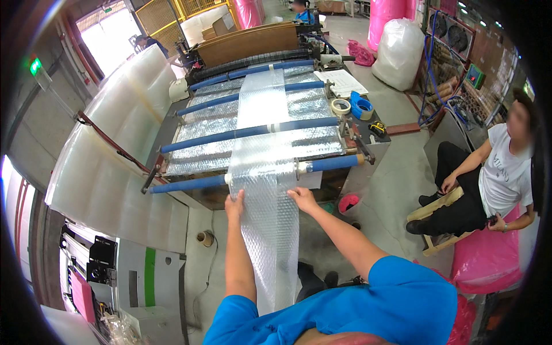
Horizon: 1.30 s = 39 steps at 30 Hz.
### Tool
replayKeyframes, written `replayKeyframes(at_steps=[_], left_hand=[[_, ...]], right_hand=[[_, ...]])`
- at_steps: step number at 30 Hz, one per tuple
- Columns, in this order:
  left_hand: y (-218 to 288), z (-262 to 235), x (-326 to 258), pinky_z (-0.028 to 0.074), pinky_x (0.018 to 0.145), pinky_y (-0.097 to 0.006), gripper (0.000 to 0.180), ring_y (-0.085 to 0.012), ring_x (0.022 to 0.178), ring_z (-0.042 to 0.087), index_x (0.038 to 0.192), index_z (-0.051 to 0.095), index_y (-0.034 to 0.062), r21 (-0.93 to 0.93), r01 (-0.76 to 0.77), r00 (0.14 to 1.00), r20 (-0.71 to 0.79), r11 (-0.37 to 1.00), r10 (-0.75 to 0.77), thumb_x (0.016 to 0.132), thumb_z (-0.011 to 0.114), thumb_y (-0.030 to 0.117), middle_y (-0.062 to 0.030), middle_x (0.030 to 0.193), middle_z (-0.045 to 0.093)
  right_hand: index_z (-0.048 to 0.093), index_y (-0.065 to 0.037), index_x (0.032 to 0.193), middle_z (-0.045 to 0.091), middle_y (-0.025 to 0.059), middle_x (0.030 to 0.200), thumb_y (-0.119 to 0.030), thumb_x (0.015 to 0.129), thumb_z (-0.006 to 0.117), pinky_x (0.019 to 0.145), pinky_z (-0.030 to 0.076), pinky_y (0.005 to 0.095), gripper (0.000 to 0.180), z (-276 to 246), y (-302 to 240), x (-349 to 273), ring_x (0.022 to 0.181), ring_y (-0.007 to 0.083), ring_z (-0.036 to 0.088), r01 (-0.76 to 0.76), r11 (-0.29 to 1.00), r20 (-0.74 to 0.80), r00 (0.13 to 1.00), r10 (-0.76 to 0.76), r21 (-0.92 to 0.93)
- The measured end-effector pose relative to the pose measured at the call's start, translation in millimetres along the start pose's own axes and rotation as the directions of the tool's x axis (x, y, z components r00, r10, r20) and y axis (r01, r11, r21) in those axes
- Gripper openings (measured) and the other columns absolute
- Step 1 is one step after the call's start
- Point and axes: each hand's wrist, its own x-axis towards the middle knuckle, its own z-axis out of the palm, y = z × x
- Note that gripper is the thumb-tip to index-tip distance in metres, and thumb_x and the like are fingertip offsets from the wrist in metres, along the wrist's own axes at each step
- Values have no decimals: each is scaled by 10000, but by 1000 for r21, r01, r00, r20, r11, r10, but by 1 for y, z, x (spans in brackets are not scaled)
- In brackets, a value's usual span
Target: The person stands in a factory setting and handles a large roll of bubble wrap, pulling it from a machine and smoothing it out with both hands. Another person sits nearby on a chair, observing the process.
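Left hand (234, 202) and right hand (303, 198) each pinch an opposite edge of the bubble wrap strip (265, 172), keeping it flat and centred. Just above both grips, the strip passes over a blue roller (190, 184); below, it hangs down.

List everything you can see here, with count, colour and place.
bubble wrap: one strip, clear, running over the rollers and hanging toward the person
rollers: about five, blue, across the machine
machine: one, brown panel at the far end
tape rolls: two, one pale, one blue, right side of machine
papers: one stack, white, beyond the tape
tape measure: one, yellow and black, right edge
bag: one, clear, floor at right
seated person: one, white top, far right
left hand: on the wrap's left edge
right hand: on its right edge
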Motion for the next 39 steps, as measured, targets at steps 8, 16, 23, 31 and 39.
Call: replayKeyframes(at_steps=[8, 16, 23, 31, 39], left_hand=[[-63, -5, -92, 440, 645, -299, 537, -177, 741, 551, 909, 534, -2, -112, 57, 993, 109, 992, -45, 585, 707, 390, -107, 817, 583], [4, -102, -195, 429, 686, -320, 395, -251, 787, 570, 903, 521, -17, 131, -45, 996, -73, 990, 55, 672, 644, 279, -166, 843, 583], [56, -141, -192, 429, 647, -321, 397, -248, 708, 578, 872, 528, -55, 167, -26, 994, -96, 986, 43, 688, 609, 287, -178, 750, 584], [10, -113, -184, 374, 455, -261, 292, -98, 498, 456, 787, 536, -23, -23, 29, 996, 83, 999, -27, 699, 623, 242, -37, 588, 516], [-54, -61, -170, 284, 382, -216, 234, -58, 436, 376, 741, 501, 32, -178, 191, 972, 173, 965, -160, 747, 593, 247, 17, 514, 421]], right_hand=[[523, -26, 854, 574, 47, 764, -151, 811, 497, 552, 450, 261, 135, 26, 11, -72, 654, 127, 549, -316, 847, 194, 947, 256, 428], [527, -40, 721, 485, 6, 558, -308, 829, 457, 389, 321, 202, 297, -15, -57, -189, 478, 62, 445, -453, 822, 507, 827, 243, 346], [496, -57, 684, 459, -2, 580, -316, 835, 445, 397, 297, 192, 305, -32, -128, -191, 467, 53, 403, -448, 750, 464, 860, 213, 486], [519, -61, 703, 474, -20, 566, -319, 824, 478, 412, 323, 188, 288, -15, -80, -198, 467, 47, 410, -450, 750, 438, 867, 236, 485], [606, -50, 678, 548, 21, 564, -357, 736, 580, 462, 390, 260, 314, -7, -8, -169, 508, 100, 495, -315, 938, 535, 822, 195, 143]])
